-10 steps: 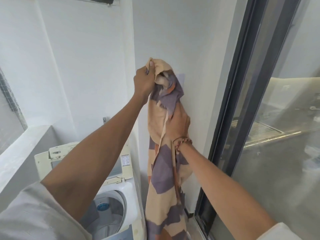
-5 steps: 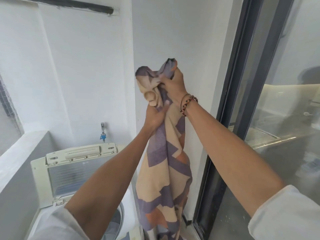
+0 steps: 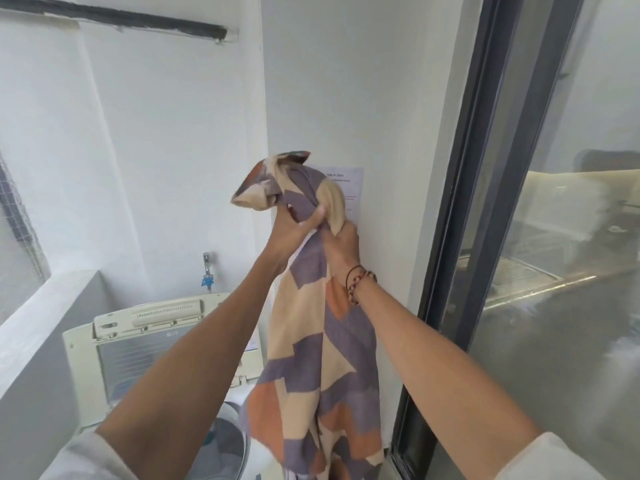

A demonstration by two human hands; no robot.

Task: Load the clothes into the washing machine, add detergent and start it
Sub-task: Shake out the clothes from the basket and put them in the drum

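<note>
The cream top-loading washing machine (image 3: pixel 152 344) sits low in the corner with its lid tipped up against the back wall, so the round drum opening (image 3: pixel 227 441) is open to drop things in. On its right is a white wall, then a dark-framed sliding glass door (image 3: pixel 485 202), so there's only a narrow strip to swing anything.

The long cloth with purple, orange and cream patches (image 3: pixel 311 358) is held up high, hanging down just right of the drum's front edge. I'd guess that's to gather its length before feeding it in.

Left hand (image 3: pixel 294 230) has its grip clenched on the bunched top. Right hand (image 3: pixel 341 247), just below and touching it, is grasping the same bundle. A small tap (image 3: pixel 207 268) pokes out above the machine's back edge.
</note>
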